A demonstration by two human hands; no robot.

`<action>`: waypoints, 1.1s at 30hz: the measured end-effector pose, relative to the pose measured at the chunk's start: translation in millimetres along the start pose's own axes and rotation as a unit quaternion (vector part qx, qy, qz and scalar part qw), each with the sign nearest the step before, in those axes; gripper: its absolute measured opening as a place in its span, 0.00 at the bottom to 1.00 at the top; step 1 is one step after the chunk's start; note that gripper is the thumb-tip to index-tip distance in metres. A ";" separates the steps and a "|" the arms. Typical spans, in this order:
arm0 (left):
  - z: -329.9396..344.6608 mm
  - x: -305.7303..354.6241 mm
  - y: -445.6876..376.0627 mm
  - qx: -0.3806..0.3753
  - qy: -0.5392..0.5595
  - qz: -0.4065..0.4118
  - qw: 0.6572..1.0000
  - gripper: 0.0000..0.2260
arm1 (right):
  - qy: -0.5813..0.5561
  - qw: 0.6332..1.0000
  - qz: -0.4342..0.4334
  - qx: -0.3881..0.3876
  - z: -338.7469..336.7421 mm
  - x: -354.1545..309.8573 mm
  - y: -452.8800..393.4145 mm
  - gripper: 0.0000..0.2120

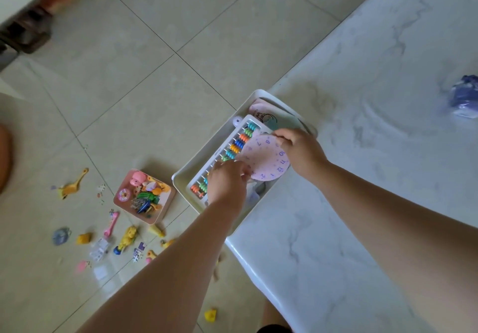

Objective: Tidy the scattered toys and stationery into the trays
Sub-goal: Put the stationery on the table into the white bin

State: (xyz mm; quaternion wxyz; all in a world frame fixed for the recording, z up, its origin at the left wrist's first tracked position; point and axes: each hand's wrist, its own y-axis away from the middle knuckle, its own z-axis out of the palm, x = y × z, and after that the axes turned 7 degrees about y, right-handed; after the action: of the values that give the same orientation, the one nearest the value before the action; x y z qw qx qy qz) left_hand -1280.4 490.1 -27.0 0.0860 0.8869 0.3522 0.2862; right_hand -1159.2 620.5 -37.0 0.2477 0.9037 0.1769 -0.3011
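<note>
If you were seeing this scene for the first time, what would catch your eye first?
Both hands hold a pink clock disc over the white tray at the marble table's edge, the left hand at its lower edge, the right hand at its top. Under it lies a colourful abacus. On the floor sits a pink tray of small toys.

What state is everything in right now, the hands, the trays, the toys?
Left hand: pinching the clock's lower edge.
Right hand: gripping the clock's upper edge.
Pink clock: held over the white tray.
White tray: on the table edge, holding an abacus.
Abacus: lying flat, partly covered.
Pink tray: on the floor, full of small toys.
Loose toys: scattered on the floor.
</note>
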 end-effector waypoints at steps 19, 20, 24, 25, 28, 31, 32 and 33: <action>9.5 61.2 -10.8 0.075 0.031 -0.016 0.997 0.23 | 0.125 0.989 -0.073 -0.025 -17.0 8.4 11.7 0.11; 12.8 71.2 -14.6 0.069 0.017 0.005 0.997 0.23 | 0.115 0.992 -0.057 -0.011 -26.7 17.1 9.5 0.12; 37.1 117.1 -31.4 0.030 -0.009 0.086 0.996 0.16 | 0.087 0.996 0.017 0.029 -64.5 59.5 3.7 0.16; 48.4 134.0 -36.7 0.018 -0.009 0.117 0.993 0.16 | 0.090 0.994 0.036 0.047 -77.3 74.3 1.8 0.16; 74.4 178.9 -46.3 -0.032 -0.006 0.175 0.984 0.19 | 0.085 0.988 0.104 0.075 -105.4 111.6 -3.8 0.17; 98.9 223.6 -55.2 -0.078 0.004 0.216 0.973 0.22 | 0.093 0.977 0.162 0.106 -130.3 141.7 -10.2 0.19; 108.0 240.3 -59.5 -0.086 0.005 0.229 0.970 0.22 | 0.102 0.971 0.177 0.125 -139.6 152.7 -14.1 0.19; 116.6 255.6 -63.7 -0.096 0.004 0.242 0.966 0.23 | 0.112 0.965 0.190 0.144 -148.5 162.3 -17.6 0.20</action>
State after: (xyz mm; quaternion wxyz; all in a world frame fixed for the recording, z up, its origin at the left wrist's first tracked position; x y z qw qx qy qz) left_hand -1100.5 715.1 -31.0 0.0969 0.9321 0.0983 0.3348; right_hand -976.9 744.8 -42.2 0.1461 0.9748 -0.0169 -0.1678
